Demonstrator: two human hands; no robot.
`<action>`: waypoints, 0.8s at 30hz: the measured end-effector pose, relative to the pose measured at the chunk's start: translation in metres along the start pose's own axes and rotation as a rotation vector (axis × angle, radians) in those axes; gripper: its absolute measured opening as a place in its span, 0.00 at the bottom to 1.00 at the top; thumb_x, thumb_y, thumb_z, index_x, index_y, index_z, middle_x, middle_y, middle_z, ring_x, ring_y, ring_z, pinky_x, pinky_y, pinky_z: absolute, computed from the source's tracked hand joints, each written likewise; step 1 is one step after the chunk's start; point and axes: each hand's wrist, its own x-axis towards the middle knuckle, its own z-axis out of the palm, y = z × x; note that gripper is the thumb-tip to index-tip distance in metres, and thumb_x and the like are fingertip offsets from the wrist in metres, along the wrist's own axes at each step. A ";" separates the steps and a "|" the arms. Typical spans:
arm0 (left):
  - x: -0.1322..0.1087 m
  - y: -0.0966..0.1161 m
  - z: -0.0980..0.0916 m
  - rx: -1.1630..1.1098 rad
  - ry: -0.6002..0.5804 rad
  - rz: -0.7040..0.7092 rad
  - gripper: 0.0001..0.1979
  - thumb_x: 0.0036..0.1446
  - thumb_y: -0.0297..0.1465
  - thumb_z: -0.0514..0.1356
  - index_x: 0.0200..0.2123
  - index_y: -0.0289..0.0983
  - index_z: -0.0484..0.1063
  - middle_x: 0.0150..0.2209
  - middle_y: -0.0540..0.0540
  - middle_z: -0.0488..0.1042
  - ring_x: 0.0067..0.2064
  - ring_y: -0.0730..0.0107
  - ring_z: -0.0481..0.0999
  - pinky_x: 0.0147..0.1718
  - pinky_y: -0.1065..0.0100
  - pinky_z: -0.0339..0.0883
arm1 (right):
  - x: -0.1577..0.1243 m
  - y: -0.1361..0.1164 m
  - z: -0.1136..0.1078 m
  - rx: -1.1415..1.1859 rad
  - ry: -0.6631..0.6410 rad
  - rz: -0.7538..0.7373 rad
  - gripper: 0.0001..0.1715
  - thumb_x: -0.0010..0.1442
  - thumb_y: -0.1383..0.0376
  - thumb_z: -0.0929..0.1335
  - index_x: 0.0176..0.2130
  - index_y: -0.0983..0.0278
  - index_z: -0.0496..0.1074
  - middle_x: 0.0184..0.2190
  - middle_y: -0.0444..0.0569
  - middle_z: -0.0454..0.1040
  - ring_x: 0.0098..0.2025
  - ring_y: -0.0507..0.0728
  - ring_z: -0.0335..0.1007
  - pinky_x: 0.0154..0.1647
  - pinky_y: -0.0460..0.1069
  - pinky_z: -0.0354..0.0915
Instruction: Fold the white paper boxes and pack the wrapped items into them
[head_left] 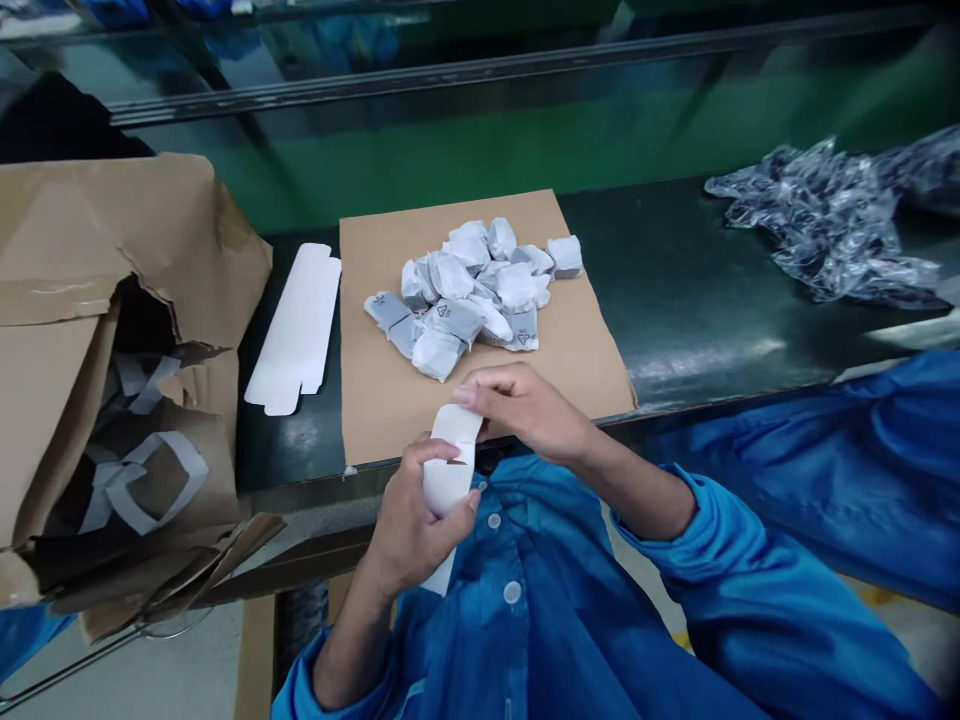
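Note:
Held in front of my body is a narrow white cardboard box (448,483), its top flap raised. My left hand (420,515) wraps round the box's sides, the thumb on the near side. With thumb and fingers, my right hand (517,405) pinches the top flap. Just beyond my hands, a heap of small packets wrapped in whitish-grey material (469,290) lies on a brown cardboard sheet (390,415). Some packets carry printed marks. Left of the sheet lies a flattened white box (296,325) with tabs at its ends.
A large torn cardboard carton (180,230) with white strips inside stands at the left. Crumpled clear plastic (832,225) lies on the dark green bench (660,300) at the right. A blue sleeve of another person (847,460) is close by on the right.

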 end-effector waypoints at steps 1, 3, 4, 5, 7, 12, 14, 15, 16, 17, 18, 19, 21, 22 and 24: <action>0.000 0.000 0.001 0.034 0.008 0.009 0.18 0.57 0.30 0.62 0.48 0.42 0.60 0.36 0.50 0.73 0.30 0.70 0.77 0.27 0.70 0.71 | 0.000 -0.001 0.002 0.005 -0.063 0.036 0.20 0.59 0.51 0.72 0.31 0.68 0.75 0.27 0.45 0.73 0.28 0.50 0.68 0.29 0.45 0.65; 0.001 -0.001 0.003 0.094 0.065 0.055 0.20 0.56 0.30 0.63 0.50 0.42 0.59 0.38 0.50 0.72 0.32 0.71 0.77 0.28 0.71 0.70 | -0.002 -0.001 0.009 -0.021 -0.101 0.060 0.18 0.55 0.54 0.75 0.34 0.68 0.76 0.29 0.45 0.75 0.30 0.50 0.69 0.31 0.44 0.65; 0.002 -0.002 0.005 0.118 0.119 0.102 0.23 0.56 0.29 0.63 0.52 0.42 0.59 0.40 0.49 0.72 0.34 0.71 0.77 0.29 0.71 0.70 | -0.004 -0.001 0.012 -0.054 -0.083 0.063 0.18 0.54 0.56 0.76 0.36 0.67 0.76 0.30 0.45 0.76 0.31 0.50 0.69 0.31 0.44 0.65; 0.003 -0.003 0.008 0.140 0.188 0.157 0.26 0.55 0.29 0.64 0.54 0.42 0.58 0.42 0.48 0.71 0.37 0.70 0.77 0.31 0.71 0.71 | -0.006 0.000 0.015 -0.091 -0.045 0.058 0.17 0.54 0.57 0.76 0.37 0.67 0.76 0.31 0.45 0.76 0.32 0.50 0.70 0.32 0.45 0.65; 0.004 -0.005 0.012 0.170 0.309 0.242 0.37 0.52 0.29 0.66 0.61 0.42 0.53 0.46 0.45 0.70 0.42 0.66 0.77 0.36 0.67 0.73 | -0.010 0.003 0.021 -0.167 0.041 0.004 0.14 0.55 0.59 0.76 0.37 0.67 0.77 0.34 0.46 0.76 0.34 0.51 0.71 0.33 0.45 0.66; 0.003 -0.006 0.012 0.300 0.207 0.160 0.50 0.56 0.33 0.64 0.71 0.39 0.33 0.51 0.37 0.71 0.48 0.58 0.77 0.41 0.60 0.74 | -0.015 0.016 0.025 -0.388 0.097 -0.350 0.05 0.62 0.67 0.71 0.37 0.66 0.78 0.39 0.51 0.80 0.43 0.54 0.76 0.44 0.49 0.70; 0.001 -0.004 0.009 0.365 0.127 0.093 0.46 0.58 0.33 0.62 0.71 0.39 0.37 0.56 0.33 0.69 0.53 0.53 0.75 0.43 0.59 0.74 | -0.018 0.025 0.024 -0.511 0.084 -0.513 0.08 0.65 0.67 0.68 0.41 0.66 0.78 0.42 0.53 0.81 0.46 0.54 0.76 0.48 0.51 0.70; 0.000 -0.003 0.008 0.375 0.097 0.071 0.44 0.58 0.33 0.61 0.71 0.39 0.39 0.57 0.33 0.68 0.54 0.53 0.75 0.44 0.58 0.74 | -0.019 0.030 0.024 -0.565 0.084 -0.585 0.10 0.66 0.66 0.67 0.44 0.66 0.78 0.44 0.54 0.80 0.47 0.55 0.76 0.48 0.52 0.70; -0.001 -0.002 0.006 0.373 0.069 0.054 0.42 0.59 0.32 0.60 0.70 0.39 0.40 0.57 0.33 0.68 0.54 0.53 0.75 0.44 0.59 0.74 | -0.021 0.037 0.024 -0.608 0.098 -0.649 0.11 0.67 0.66 0.66 0.46 0.66 0.77 0.45 0.55 0.80 0.47 0.55 0.76 0.48 0.52 0.71; -0.002 -0.001 0.005 0.366 0.044 0.038 0.41 0.59 0.32 0.59 0.70 0.39 0.41 0.56 0.34 0.69 0.53 0.54 0.76 0.43 0.59 0.75 | -0.023 0.044 0.025 -0.638 0.123 -0.702 0.12 0.66 0.65 0.67 0.48 0.66 0.76 0.46 0.56 0.80 0.47 0.56 0.76 0.47 0.52 0.72; -0.003 -0.001 0.005 0.355 0.022 0.027 0.39 0.60 0.31 0.59 0.70 0.40 0.43 0.55 0.35 0.70 0.52 0.56 0.77 0.43 0.60 0.75 | -0.024 0.051 0.027 -0.659 0.158 -0.745 0.13 0.65 0.66 0.68 0.48 0.67 0.75 0.45 0.57 0.79 0.46 0.56 0.76 0.45 0.52 0.72; -0.004 -0.001 0.005 0.341 0.002 0.023 0.38 0.60 0.31 0.58 0.69 0.41 0.45 0.54 0.36 0.71 0.51 0.57 0.78 0.42 0.61 0.75 | -0.026 0.057 0.029 -0.675 0.195 -0.781 0.13 0.64 0.66 0.69 0.48 0.67 0.75 0.45 0.57 0.79 0.45 0.56 0.76 0.43 0.52 0.72; -0.006 -0.001 0.005 0.305 -0.031 0.015 0.37 0.60 0.31 0.58 0.69 0.42 0.46 0.53 0.38 0.72 0.49 0.59 0.79 0.41 0.61 0.75 | -0.029 0.068 0.033 -0.713 0.255 -0.839 0.12 0.63 0.69 0.68 0.47 0.67 0.75 0.43 0.56 0.80 0.42 0.56 0.76 0.39 0.51 0.73; -0.007 -0.002 0.006 0.284 -0.038 0.014 0.37 0.59 0.31 0.59 0.68 0.42 0.47 0.53 0.38 0.72 0.49 0.59 0.79 0.42 0.61 0.75 | -0.029 0.071 0.035 -0.732 0.272 -0.860 0.12 0.63 0.70 0.68 0.47 0.66 0.75 0.43 0.56 0.80 0.41 0.56 0.76 0.38 0.50 0.73; -0.008 -0.003 0.007 0.238 -0.013 0.000 0.36 0.59 0.32 0.60 0.67 0.42 0.49 0.55 0.37 0.71 0.53 0.58 0.77 0.46 0.59 0.74 | -0.029 0.068 0.036 -0.749 0.274 -0.867 0.12 0.64 0.70 0.67 0.48 0.66 0.75 0.44 0.56 0.80 0.44 0.56 0.76 0.39 0.51 0.73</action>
